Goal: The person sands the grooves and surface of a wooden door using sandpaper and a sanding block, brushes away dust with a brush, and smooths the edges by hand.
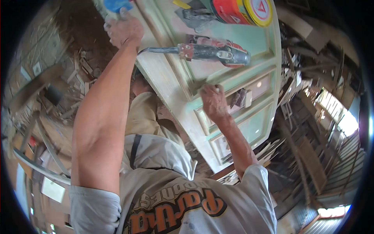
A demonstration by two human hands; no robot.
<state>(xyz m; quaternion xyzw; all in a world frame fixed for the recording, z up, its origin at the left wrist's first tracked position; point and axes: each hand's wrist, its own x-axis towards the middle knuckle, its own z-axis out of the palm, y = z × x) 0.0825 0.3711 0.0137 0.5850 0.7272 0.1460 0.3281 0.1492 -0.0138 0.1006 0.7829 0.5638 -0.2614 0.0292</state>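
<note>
My left hand (pixel 125 30) is at the upper left, by the edge of a pale green and whitish panelled door (pixel 177 84). Its bent fingers meet the rim of a round blue piece (pixel 117 4), cut off by the top of the view. Over the door's middle rail, my right hand (pixel 213 100) is closed, fingertips pinched low against the panel; what they hold, if anything, is hidden. Just beyond it lies a dusty red and black power tool (pixel 218 54), its cord running toward my left forearm. Beside my right hand, a small dark block (pixel 237 98) sits in a recess.
A red and yellow tin (pixel 237 11) lies on its side at the door's far end, beside a dusty grey tool (pixel 199 18) and a yellow strip (pixel 181 4). Wood scraps (pixel 83 72) litter the floor at left. Stacked boards and timber (pixel 307 156) crowd the right.
</note>
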